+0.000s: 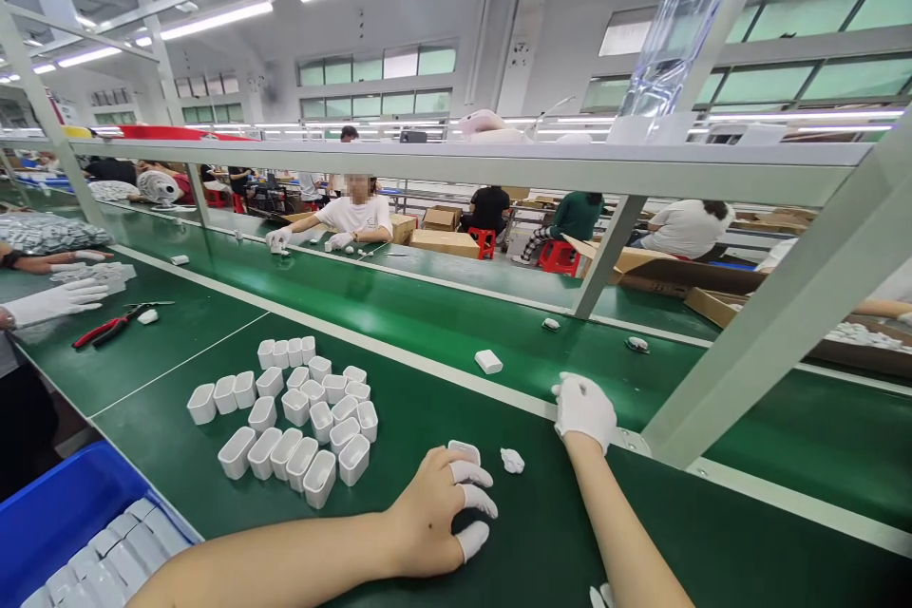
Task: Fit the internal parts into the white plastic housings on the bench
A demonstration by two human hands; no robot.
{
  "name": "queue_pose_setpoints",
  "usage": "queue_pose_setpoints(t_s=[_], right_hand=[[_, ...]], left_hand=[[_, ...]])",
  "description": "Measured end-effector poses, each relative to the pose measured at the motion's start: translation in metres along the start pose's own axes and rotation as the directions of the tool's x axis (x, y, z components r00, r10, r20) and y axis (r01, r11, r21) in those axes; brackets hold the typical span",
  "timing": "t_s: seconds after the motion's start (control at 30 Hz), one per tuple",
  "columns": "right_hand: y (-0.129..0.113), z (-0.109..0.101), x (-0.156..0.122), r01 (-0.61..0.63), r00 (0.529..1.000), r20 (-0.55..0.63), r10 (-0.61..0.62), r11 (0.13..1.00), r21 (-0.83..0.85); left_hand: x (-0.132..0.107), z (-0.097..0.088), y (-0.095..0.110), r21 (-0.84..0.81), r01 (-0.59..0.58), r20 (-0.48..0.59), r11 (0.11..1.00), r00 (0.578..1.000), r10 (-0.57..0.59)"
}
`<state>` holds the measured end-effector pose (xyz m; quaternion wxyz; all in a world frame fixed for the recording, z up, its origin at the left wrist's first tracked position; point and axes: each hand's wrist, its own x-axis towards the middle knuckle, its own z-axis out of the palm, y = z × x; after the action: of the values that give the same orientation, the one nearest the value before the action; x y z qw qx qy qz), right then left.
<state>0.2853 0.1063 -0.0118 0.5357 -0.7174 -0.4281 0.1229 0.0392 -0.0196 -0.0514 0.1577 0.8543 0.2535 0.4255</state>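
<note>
My left hand, with white finger covers on several fingertips, is low over the green table, its fingers apart and bent. A small white rectangular cup is just beyond its far fingers, partly covered by them; whether they touch is unclear. My right hand, in a white glove, reaches to the pale strip at the belt's edge. Its fingers are curled in, and anything inside them is hidden. Between the hands lies a crumpled white piece. Several white cups stand in rows left of my left hand.
A blue bin holds white parts at lower left. On the green belt lie a white block and small parts. A slanted post rises at right. Pliers lie near a co-worker's gloved hand.
</note>
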Motion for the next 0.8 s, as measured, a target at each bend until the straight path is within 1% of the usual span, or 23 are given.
queue_pose_setpoints(t_s=[0.07, 0.1, 0.13, 0.17, 0.2, 0.23, 0.27, 0.3, 0.33, 0.37, 0.4, 0.43, 0.47, 0.5, 0.53, 0.57, 0.6, 0.63, 0.67, 0.7, 0.8], right_hand=[[-0.024, -0.003, -0.009, 0.094, 0.995, 0.021, -0.094, 0.996, 0.001], [-0.038, -0.003, -0.017, 0.162, 0.985, 0.052, -0.162, 0.987, 0.004], [-0.051, -0.004, -0.025, 0.234, 0.966, 0.111, -0.234, 0.972, 0.017], [-0.063, -0.005, -0.036, 0.306, 0.930, 0.199, -0.308, 0.951, 0.041], [-0.074, -0.006, -0.047, 0.368, 0.881, 0.294, -0.370, 0.928, 0.065], [-0.083, -0.007, -0.060, 0.421, 0.821, 0.385, -0.421, 0.903, 0.089], [-0.089, -0.008, -0.072, 0.460, 0.762, 0.461, -0.455, 0.881, 0.108], [-0.092, -0.009, -0.085, 0.488, 0.711, 0.519, -0.475, 0.864, 0.122], [-0.093, -0.011, -0.098, 0.513, 0.660, 0.570, -0.490, 0.848, 0.134], [-0.090, -0.014, -0.110, 0.538, 0.609, 0.616, -0.500, 0.831, 0.142], [-0.086, -0.017, -0.121, 0.558, 0.569, 0.652, -0.502, 0.817, 0.142], [-0.080, -0.020, -0.131, 0.590, 0.518, 0.696, -0.496, 0.797, 0.129], [-0.072, -0.023, -0.139, 0.670, 0.458, 0.750, -0.477, 0.740, 0.062], [-0.064, -0.026, -0.145, 0.726, 0.424, 0.788, -0.445, 0.688, -0.002], [-0.057, -0.029, -0.150, 0.747, 0.410, 0.818, -0.405, 0.663, -0.046], [-0.049, -0.031, -0.154, 0.755, 0.410, 0.833, -0.373, 0.651, -0.081], [-0.043, -0.033, -0.156, 0.744, 0.421, 0.839, -0.343, 0.660, -0.103], [-0.038, -0.035, -0.157, 0.726, 0.432, 0.845, -0.315, 0.677, -0.119], [-0.035, -0.036, -0.157, 0.708, 0.442, 0.849, -0.289, 0.693, -0.132], [-0.032, -0.037, -0.158, 0.697, 0.449, 0.853, -0.267, 0.702, -0.147], [-0.031, -0.040, -0.160, 0.712, 0.437, 0.865, -0.245, 0.682, -0.166]], left_hand=[[0.001, 0.000, 0.001, -0.018, -0.027, -0.016, 0.999, 1.000, 0.027], [0.001, 0.001, 0.002, -0.027, -0.049, -0.027, 0.998, 0.998, 0.048], [0.002, 0.000, 0.002, -0.032, -0.071, -0.042, 0.997, 0.997, 0.070], [0.002, 0.000, 0.003, -0.028, -0.089, -0.059, 0.996, 0.994, 0.087], [0.003, -0.002, 0.003, -0.012, -0.100, -0.074, 0.995, 0.992, 0.099], [0.005, -0.004, 0.003, 0.022, -0.104, -0.077, 0.994, 0.991, 0.105], [0.007, -0.008, 0.003, 0.085, -0.097, -0.063, 0.992, 0.993, 0.102], [0.009, -0.014, 0.004, 0.178, -0.081, -0.025, 0.981, 0.996, 0.087], [0.012, -0.020, 0.004, 0.300, -0.052, 0.028, 0.952, 0.999, 0.045], [0.016, -0.028, 0.004, 0.441, -0.004, 0.077, 0.897, 0.997, -0.033], [0.019, -0.037, 0.004, 0.582, 0.065, 0.095, 0.811, 0.984, -0.147], [0.023, -0.046, 0.004, 0.702, 0.147, 0.078, 0.697, 0.957, -0.280], [0.026, -0.055, 0.004, 0.788, 0.229, 0.029, 0.571, 0.913, -0.406], [0.029, -0.064, 0.003, 0.840, 0.303, -0.032, 0.450, 0.856, -0.516], [0.031, -0.071, 0.002, 0.865, 0.361, -0.089, 0.349, 0.794, -0.601], [0.033, -0.078, 0.001, 0.874, 0.398, -0.125, 0.280, 0.740, -0.661], [0.034, -0.082, -0.001, 0.874, 0.422, -0.143, 0.240, 0.696, -0.704], [0.034, -0.085, -0.004, 0.871, 0.438, -0.147, 0.222, 0.664, -0.733], [0.035, -0.087, -0.007, 0.865, 0.451, -0.143, 0.221, 0.644, -0.752], [0.034, -0.087, -0.010, 0.858, 0.458, -0.131, 0.233, 0.634, -0.762], [0.034, -0.084, -0.017, 0.840, 0.464, -0.084, 0.280, 0.622, -0.778]])
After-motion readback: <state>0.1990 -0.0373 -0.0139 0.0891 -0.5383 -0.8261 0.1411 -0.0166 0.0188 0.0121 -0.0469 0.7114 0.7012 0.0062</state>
